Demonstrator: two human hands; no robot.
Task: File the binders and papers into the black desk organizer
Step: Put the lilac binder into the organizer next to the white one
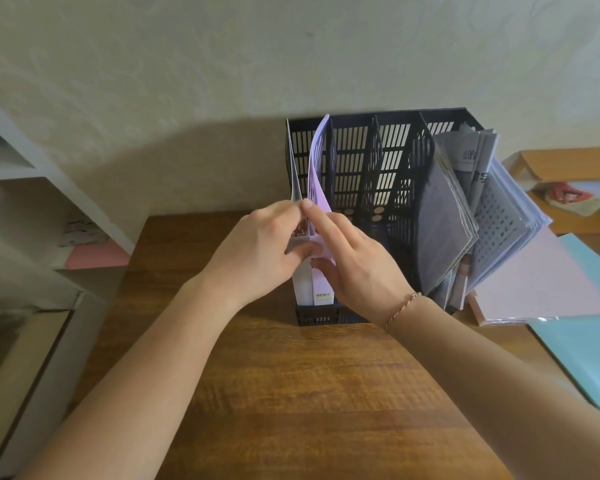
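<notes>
Both hands meet at the leftmost slot of the black desk organizer (pixel 378 161): the left hand (pixel 257 254) pinches a white folder (pixel 300 282), while the right hand (pixel 354 261) grips the lilac folder (pixel 317 168) beside it (both standing upright). The middle slots stand open; grey papers (pixel 444 220) crowd the right one. The wooden desk (pixel 309 393) lies bare in front.

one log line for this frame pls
step: filing | left hand + right hand: on lilac folder | slot: leftmost, organizer | middle slots: empty
</notes>
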